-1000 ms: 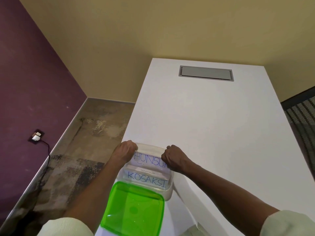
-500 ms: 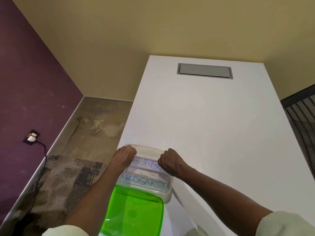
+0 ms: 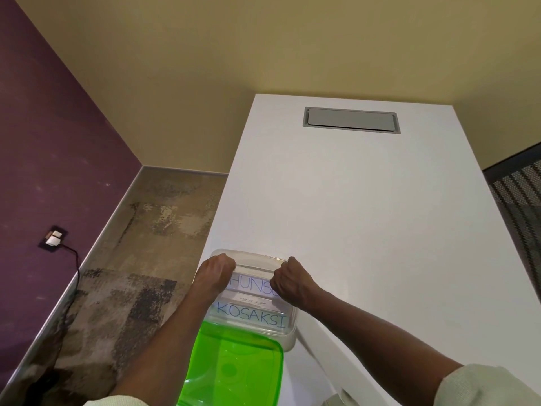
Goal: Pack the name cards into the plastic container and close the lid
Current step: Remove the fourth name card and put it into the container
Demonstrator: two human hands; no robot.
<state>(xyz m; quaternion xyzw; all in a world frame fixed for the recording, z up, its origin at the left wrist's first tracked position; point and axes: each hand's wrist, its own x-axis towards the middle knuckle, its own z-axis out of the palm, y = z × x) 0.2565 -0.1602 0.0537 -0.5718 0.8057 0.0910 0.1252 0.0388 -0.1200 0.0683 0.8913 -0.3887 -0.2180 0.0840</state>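
Observation:
A clear plastic container (image 3: pixel 288 332) stands on the white table (image 3: pixel 366 215) near its left front edge. Inside it stand white name cards; the nearest reads KOSAKSI (image 3: pixel 251 316), and behind it is one starting HUNS (image 3: pixel 251 285). My left hand (image 3: pixel 215 272) and my right hand (image 3: pixel 288 281) each grip an end of a card (image 3: pixel 254 269) at the container's far side, fingers curled over its top edge. A translucent green lid (image 3: pixel 231 367) lies just in front of the container, off it.
A grey cable hatch (image 3: pixel 351 120) is set into the table's far end. To the left the table edge drops to a mottled floor (image 3: pixel 140 259) and a purple wall with a socket (image 3: pixel 54 239). A dark mesh chair (image 3: pixel 521 197) shows at the right.
Both hands have stayed on the far card and shifted slightly toward the container's far wall. The view has tilted a little.

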